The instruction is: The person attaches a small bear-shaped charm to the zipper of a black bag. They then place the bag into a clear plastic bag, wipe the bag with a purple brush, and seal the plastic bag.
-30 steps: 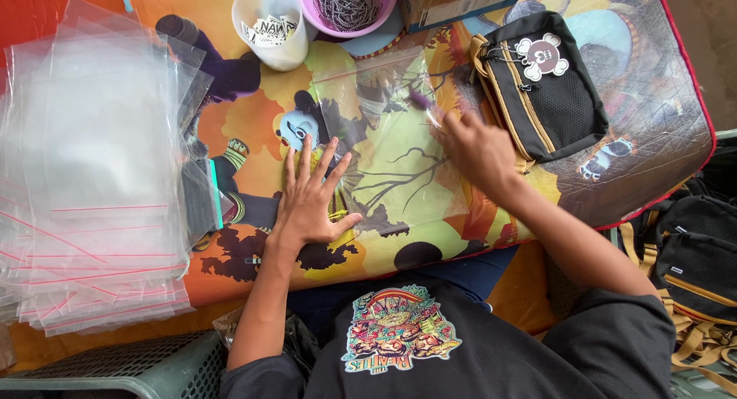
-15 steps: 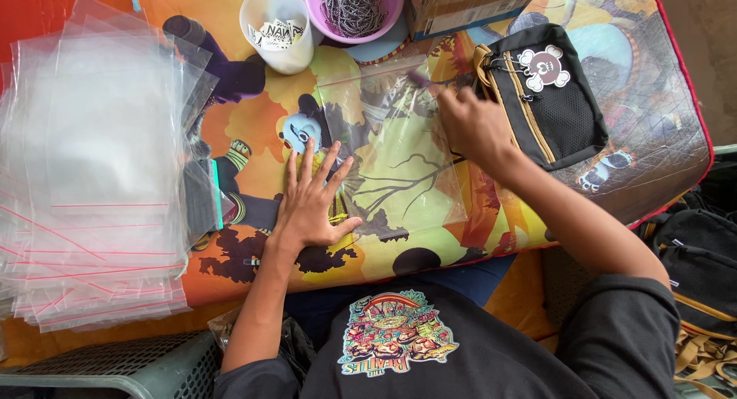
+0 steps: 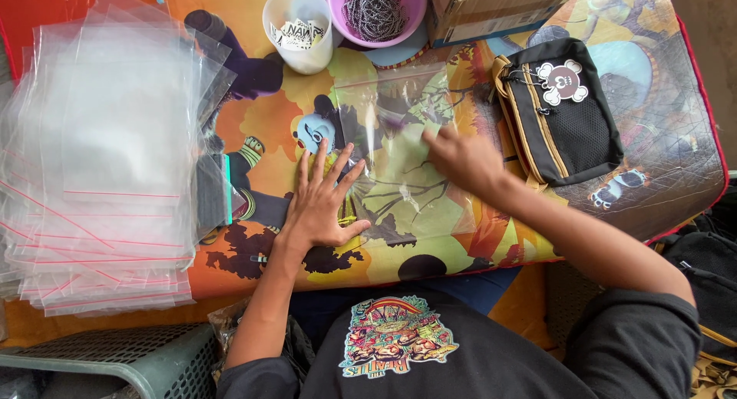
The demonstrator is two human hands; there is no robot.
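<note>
Pressing down on a clear plastic bag (image 3: pixel 399 161) that lies flat on the colourful printed table cover (image 3: pixel 660 161), your left hand (image 3: pixel 322 203) is spread wide, fingers splayed at the bag's left edge. Your right hand (image 3: pixel 461 157) rests flat on its middle, holding nothing. A black pouch (image 3: pixel 564 111) sits just right; a stack of clear bags (image 3: pixel 107 161) lies far left.
</note>
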